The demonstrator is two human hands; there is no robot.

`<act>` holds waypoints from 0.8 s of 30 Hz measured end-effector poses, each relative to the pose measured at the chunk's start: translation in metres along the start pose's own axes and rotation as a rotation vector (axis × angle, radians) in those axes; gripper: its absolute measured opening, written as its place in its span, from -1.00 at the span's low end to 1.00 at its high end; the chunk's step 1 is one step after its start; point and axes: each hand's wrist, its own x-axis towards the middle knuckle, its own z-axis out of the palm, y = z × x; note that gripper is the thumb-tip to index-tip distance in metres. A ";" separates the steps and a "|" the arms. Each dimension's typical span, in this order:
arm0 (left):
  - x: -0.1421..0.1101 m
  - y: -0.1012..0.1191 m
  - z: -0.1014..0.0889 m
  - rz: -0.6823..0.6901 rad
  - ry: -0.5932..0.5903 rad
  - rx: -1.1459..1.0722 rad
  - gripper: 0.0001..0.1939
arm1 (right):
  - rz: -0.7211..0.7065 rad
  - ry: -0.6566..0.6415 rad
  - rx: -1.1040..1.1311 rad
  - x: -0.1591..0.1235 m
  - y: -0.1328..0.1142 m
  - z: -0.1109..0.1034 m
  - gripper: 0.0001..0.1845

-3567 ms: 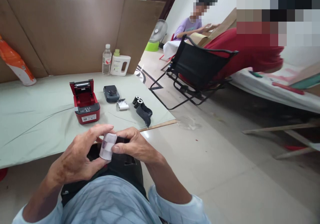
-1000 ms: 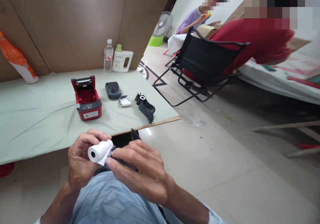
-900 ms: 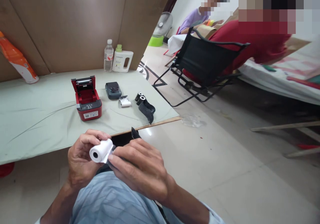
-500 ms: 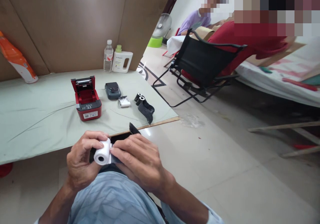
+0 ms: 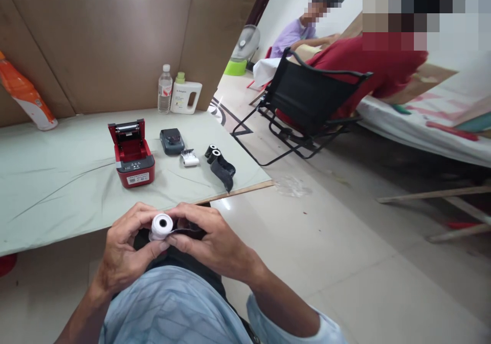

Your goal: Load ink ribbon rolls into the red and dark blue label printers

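My left hand (image 5: 125,249) is closed around a white thermal paper roll (image 5: 156,227), its end with the dark core hole turned up towards me. Against the roll's right side, my right hand (image 5: 217,239) grips a dark strip (image 5: 188,231) that runs from the roll; part of it is hidden by the fingers. Both hands are in front of my lap, by the table's near edge. On the table beyond them stands a red and black label printer (image 5: 135,167) with its lid up. To its right lie a dark grey boxy device (image 5: 172,141) and a small white roll (image 5: 190,158).
Black strips with two small rolls (image 5: 222,173) lie near the right corner of the pale green table (image 5: 80,190). A water bottle (image 5: 164,91), a white jug (image 5: 186,96) and an orange bottle (image 5: 28,93) stand by the cardboard screen (image 5: 115,42). A black folding chair (image 5: 318,98) holds a person in red.
The paper roll has tipped so its end faces up more. My right fingers have shifted onto the roll's upper edge and the strip, with the thumb now below. The view has shifted slightly.
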 end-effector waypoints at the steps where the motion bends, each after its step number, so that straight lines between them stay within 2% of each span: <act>1: 0.000 0.000 -0.001 -0.020 -0.027 0.001 -0.68 | 0.036 -0.014 0.042 0.000 0.000 0.000 -0.79; 5: -0.002 -0.003 -0.004 -0.054 -0.083 0.010 -0.66 | 0.171 -0.005 0.265 -0.001 0.005 0.004 -0.82; 7: -0.003 -0.005 -0.008 -0.028 -0.082 0.026 -0.51 | 0.275 0.030 0.423 -0.003 0.012 0.008 -0.76; 10: -0.002 -0.006 -0.017 0.028 -0.096 0.098 -0.17 | 0.436 0.042 0.661 -0.006 0.022 0.016 -0.60; 11: 0.000 -0.005 -0.019 0.040 -0.111 0.126 -0.13 | 0.481 0.029 0.728 -0.008 0.025 0.018 -0.56; 14: 0.006 -0.002 -0.024 0.091 -0.172 0.177 -0.20 | 0.563 -0.037 0.863 -0.009 0.030 0.021 -0.49; 18: 0.014 0.001 -0.021 0.163 -0.219 0.207 -0.25 | 0.561 -0.122 0.871 -0.006 0.035 0.020 -0.41; 21: 0.019 0.004 -0.019 0.171 -0.262 0.276 -0.25 | 0.599 -0.135 0.857 -0.003 0.040 0.020 -0.44; 24: 0.025 0.010 -0.021 0.194 -0.355 0.414 -0.20 | 0.648 -0.122 0.838 -0.001 0.045 0.022 -0.48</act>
